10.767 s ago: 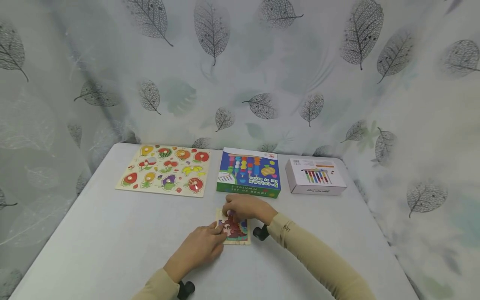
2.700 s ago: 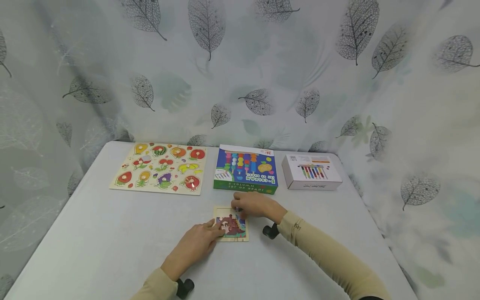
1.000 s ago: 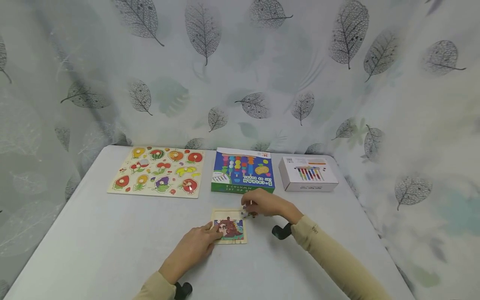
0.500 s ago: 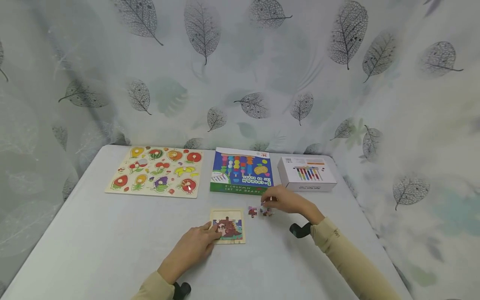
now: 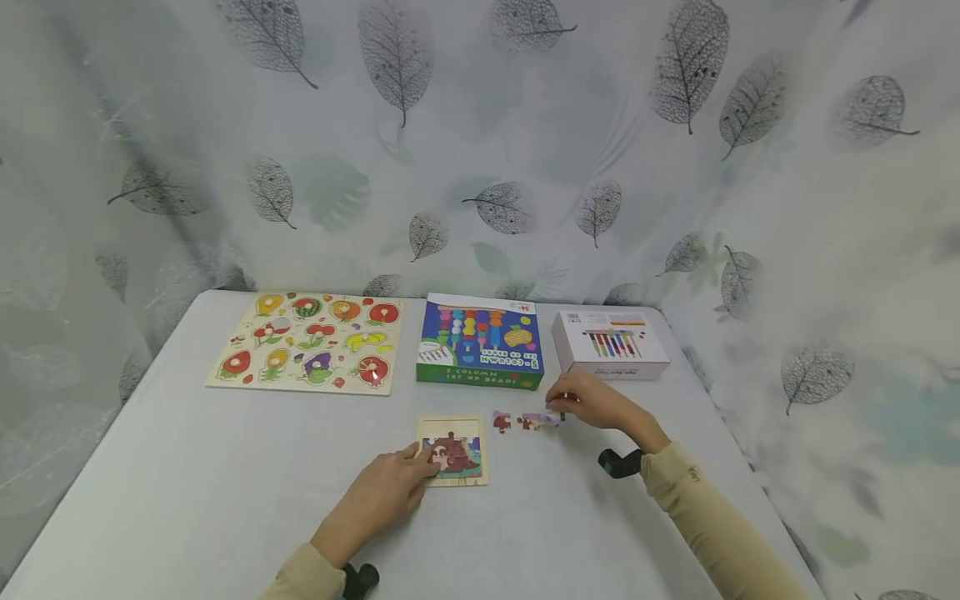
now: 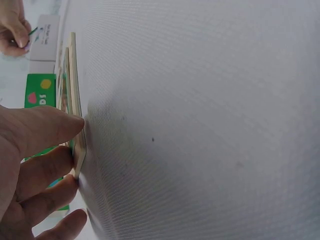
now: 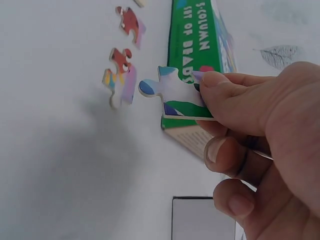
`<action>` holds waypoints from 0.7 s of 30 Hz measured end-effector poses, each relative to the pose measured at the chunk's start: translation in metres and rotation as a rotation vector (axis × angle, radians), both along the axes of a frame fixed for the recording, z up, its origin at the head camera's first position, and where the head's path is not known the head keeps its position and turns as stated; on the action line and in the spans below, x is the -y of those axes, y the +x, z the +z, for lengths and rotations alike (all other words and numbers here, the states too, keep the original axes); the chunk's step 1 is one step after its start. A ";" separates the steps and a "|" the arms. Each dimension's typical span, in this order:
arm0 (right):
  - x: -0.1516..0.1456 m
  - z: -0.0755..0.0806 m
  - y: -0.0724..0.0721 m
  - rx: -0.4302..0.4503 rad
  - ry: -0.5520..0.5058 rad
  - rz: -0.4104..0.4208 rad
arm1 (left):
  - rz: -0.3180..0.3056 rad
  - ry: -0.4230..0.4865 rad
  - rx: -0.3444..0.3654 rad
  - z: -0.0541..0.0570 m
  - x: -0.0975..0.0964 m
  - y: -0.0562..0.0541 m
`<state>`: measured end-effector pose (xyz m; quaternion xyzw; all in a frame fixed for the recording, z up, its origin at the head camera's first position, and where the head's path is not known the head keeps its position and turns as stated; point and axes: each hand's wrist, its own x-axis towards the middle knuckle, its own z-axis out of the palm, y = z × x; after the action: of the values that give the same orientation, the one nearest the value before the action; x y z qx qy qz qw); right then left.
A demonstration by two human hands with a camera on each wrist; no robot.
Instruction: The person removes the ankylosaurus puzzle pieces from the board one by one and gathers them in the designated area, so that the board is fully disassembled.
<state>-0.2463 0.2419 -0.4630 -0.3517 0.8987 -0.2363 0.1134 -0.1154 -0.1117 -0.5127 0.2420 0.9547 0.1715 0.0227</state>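
Note:
My left hand (image 5: 378, 496) grips the left corner of a small wooden jigsaw puzzle tray (image 5: 452, 482), thumb and fingers at its edge in the left wrist view. Part-filled, the tray shows a reddish-brown dinosaur picture, with bare wood along its far side. My right hand (image 5: 592, 402) pinches a puzzle piece (image 7: 180, 97), white with green and blue, between thumb and index finger. Just left of it, a red puzzle piece (image 7: 131, 24) and a red, yellow and purple puzzle piece (image 7: 120, 75) lie on the table.
Along the back of the white table (image 5: 262, 483) lie a fruit peg puzzle board (image 5: 341, 317), a blue-green bead set box (image 5: 480, 377) and a white box (image 5: 618, 371). A leaf-patterned curtain (image 5: 450, 150) hangs behind.
My right hand has moved right from the tray and spread puzzle pieces onto the table, keeping one pinched. My left hand stays at the tray. Earlier, both hands were at the puzzle.

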 end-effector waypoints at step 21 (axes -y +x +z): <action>-0.025 -0.028 0.001 0.071 -0.004 -0.074 | 0.008 0.007 0.012 0.000 -0.001 0.000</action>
<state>-0.2453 0.2671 -0.4911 -0.3098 0.9059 -0.2545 0.1360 -0.1150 -0.1103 -0.5129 0.2371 0.9550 0.1762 0.0270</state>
